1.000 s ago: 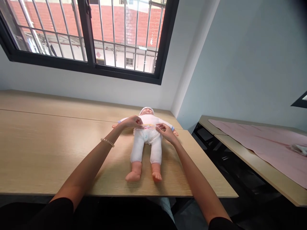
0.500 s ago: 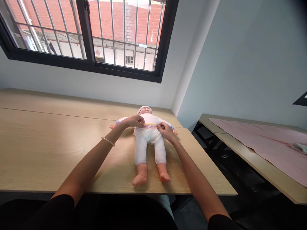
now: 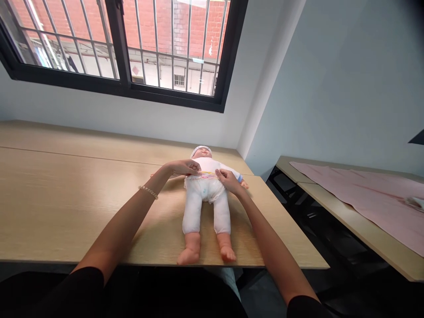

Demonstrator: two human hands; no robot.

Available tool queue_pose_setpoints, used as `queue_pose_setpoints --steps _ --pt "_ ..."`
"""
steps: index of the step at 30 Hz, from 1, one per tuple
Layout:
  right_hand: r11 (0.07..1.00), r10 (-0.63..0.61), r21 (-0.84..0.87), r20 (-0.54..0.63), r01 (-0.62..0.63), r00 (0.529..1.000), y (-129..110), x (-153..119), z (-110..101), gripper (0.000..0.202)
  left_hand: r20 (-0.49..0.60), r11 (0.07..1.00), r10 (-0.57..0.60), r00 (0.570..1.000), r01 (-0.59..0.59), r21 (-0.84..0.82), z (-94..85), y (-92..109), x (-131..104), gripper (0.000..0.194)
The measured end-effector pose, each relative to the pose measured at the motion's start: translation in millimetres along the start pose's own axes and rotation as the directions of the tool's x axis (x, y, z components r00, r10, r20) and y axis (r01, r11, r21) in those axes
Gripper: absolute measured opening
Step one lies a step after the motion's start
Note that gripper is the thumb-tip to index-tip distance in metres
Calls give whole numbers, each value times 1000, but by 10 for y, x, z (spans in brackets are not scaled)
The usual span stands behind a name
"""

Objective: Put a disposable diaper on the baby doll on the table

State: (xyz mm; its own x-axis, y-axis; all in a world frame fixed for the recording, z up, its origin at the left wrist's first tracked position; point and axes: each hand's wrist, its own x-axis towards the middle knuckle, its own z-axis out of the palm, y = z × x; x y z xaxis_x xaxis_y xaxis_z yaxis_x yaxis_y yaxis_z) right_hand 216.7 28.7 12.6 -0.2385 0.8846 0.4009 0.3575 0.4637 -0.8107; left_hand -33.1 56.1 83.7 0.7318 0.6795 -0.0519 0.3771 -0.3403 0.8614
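Note:
A baby doll [image 3: 207,213] in white clothes and a cap lies on its back, its bare feet toward me near the table's front edge. Around its hips is a white diaper [image 3: 208,190] with a coloured band at the waist. My left hand [image 3: 187,168] is closed at the left end of the waistband, pinching the diaper's edge. At the opposite end, my right hand [image 3: 226,178] pinches the waistband between thumb and fingers. The doll's left-side arm is partly hidden behind my left forearm.
The doll rests on a light wooden table [image 3: 82,198] against the wall under a barred window [image 3: 175,48]. Across a gap on the right stands another table with a pink cloth [image 3: 357,194] and a whitish item [image 3: 415,203] on it.
The doll has slid a little toward me, its feet now closer to the table's front edge. Both hands stay pinched at the diaper's waistband.

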Motion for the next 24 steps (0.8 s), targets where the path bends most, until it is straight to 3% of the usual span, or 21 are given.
queue_pose_setpoints --steps 5,9,13,17,24 --pt "1000 8 -1 -40 -8 999 41 8 22 63 -68 989 -64 996 73 127 84 129 20 38" --pt "999 -29 20 -123 32 992 19 2 41 58 -116 958 -32 993 64 279 140 177 70 33" --pt "998 -27 61 -44 30 999 -50 -11 38 54 -102 933 -23 994 58 355 166 215 75 36" --pt "1000 -18 -20 3 18 1000 -97 -15 42 58 -89 928 -27 996 58 369 183 259 56 46" --pt "979 -1 -203 -85 -16 996 -133 -17 85 58 -171 925 -20 985 83 370 276 280 94 41"
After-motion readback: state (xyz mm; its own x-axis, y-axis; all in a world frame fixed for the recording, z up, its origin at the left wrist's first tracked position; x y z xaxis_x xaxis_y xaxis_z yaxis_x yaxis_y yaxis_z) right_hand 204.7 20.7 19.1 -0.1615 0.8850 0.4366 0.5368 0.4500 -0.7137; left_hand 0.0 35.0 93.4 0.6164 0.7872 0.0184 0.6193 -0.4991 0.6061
